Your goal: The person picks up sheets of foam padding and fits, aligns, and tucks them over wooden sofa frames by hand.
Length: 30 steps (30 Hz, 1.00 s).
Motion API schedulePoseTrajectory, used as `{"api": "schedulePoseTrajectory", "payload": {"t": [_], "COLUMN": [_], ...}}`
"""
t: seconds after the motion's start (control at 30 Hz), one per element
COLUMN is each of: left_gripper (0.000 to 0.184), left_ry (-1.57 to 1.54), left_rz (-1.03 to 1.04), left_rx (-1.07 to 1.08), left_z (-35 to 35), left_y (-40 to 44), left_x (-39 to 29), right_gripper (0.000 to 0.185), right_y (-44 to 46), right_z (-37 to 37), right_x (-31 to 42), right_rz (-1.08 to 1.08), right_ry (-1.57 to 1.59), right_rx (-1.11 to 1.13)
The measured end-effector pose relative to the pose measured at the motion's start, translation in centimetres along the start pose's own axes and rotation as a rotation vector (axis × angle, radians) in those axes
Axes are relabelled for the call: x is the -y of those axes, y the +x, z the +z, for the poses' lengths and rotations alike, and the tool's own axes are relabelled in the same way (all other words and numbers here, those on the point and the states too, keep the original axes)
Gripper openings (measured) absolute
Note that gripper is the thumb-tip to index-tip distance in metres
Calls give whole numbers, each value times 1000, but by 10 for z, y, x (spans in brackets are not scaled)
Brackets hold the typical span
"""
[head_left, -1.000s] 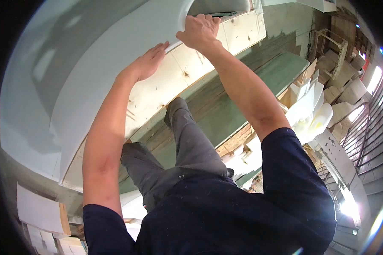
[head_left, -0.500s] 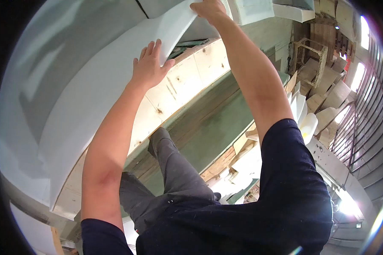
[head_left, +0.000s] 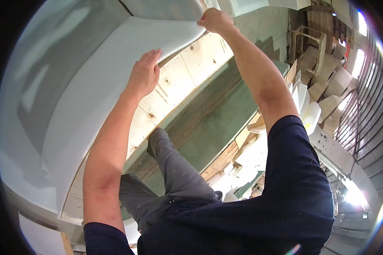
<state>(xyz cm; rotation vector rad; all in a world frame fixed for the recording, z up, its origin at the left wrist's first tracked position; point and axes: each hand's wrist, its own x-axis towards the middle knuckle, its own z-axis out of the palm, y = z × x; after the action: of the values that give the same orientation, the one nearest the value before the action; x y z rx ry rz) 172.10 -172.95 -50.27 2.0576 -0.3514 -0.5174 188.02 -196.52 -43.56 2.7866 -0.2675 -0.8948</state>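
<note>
A large white foam sheet (head_left: 110,59) lies along a pale wooden frame (head_left: 181,70), its front edge running up to the right. My right hand (head_left: 215,20) is at the sheet's far right corner, with fingers closed on the edge. Nearer to me, my left hand (head_left: 145,74) rests on the sheet close to that edge. Its fingers are extended and nearly together, palm down. Behind the sheet rises a greyish-white padded surface (head_left: 83,32), with a dark slit between sections at the top. What lies beneath the foam is hidden.
Below the frame is a green, worn floor (head_left: 204,123), where my grey-trousered legs (head_left: 170,161) stand. Pale foam pieces (head_left: 310,117) and boards are stacked to the right. A bare wooden frame (head_left: 321,51) stands farther back near barred windows.
The foam sheet's lifted right end has come down over the dark gap with green strips. My right hand has moved down and slightly right with the edge; my left hand has slid slightly left and down.
</note>
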Motion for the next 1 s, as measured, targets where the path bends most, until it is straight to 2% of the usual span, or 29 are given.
{"api": "schedulePoseTrajectory", "payload": {"t": [0.2,0.4,0.5,0.63,0.73,0.8,1.0], "left_gripper": [44,51,54,57,63,64,66], "left_ry": [29,-127,-253,-252,-458,-503,-475], "left_rz": [-8,-113,-99,33,-129,-107,-176], "left_rx": [129,318,347,402,459,465,488], "left_z": [-5,-16,-11,4,-1,-1,-18], "left_y": [2,5,15,44,47,46,23], "left_x": [-1,-10,-4,7,-11,-11,0], "right_gripper": [19,31,41,54,57,57,61], "right_y": [8,-32,-35,-35,-34,-28,-26], "right_z": [12,3,11,30,28,24,20], "right_x": [7,31,55,66,67,68,67], "right_rz": [-62,-218,-213,-178,-125,-96,-51], "right_ry": [-298,-552,-332,-367,-422,-436,-382], "right_rx": [73,15,94,130,238,367,439]}}
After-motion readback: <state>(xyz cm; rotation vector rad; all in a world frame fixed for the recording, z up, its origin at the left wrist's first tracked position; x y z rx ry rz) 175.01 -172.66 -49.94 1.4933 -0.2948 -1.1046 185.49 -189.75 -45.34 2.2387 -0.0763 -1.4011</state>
